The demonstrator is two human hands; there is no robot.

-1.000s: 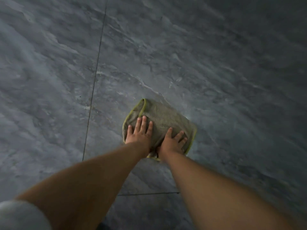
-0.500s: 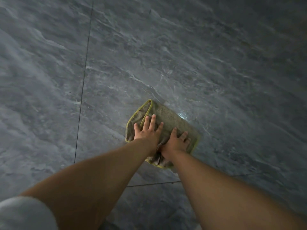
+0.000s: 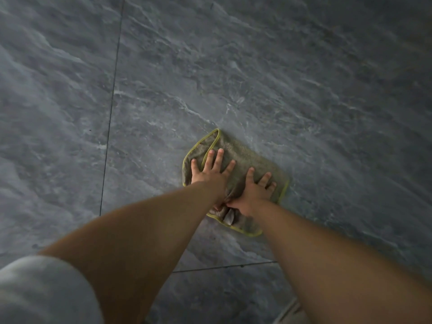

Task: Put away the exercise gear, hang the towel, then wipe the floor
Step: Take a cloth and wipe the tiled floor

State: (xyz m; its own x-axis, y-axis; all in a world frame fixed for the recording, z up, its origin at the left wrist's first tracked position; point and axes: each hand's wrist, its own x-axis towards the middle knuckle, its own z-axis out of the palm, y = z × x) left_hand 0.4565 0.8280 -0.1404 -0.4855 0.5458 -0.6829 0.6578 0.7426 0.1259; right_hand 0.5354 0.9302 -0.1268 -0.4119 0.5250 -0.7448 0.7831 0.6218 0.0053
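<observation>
A grey-green cloth (image 3: 247, 157) with a yellow-green hem lies folded on the grey marbled floor (image 3: 233, 78). My left hand (image 3: 211, 173) presses flat on its left half, fingers straight and spread. My right hand (image 3: 253, 192) presses on its right half, fingers also spread. The two wrists nearly touch, and the cloth bunches into wrinkles under them at its near edge. Both forearms stretch out from the bottom of the view.
Dark grout lines cross the floor: one runs lengthwise at the left (image 3: 112, 108), another runs across near my arms (image 3: 222, 267). A pale sleeve (image 3: 39, 291) shows at the bottom left. A light-coloured edge (image 3: 289, 311) sits at the bottom right.
Both hands have pushed the cloth a little forward and to the right across the floor, and the cloth's near edge has bunched more under the wrists.
</observation>
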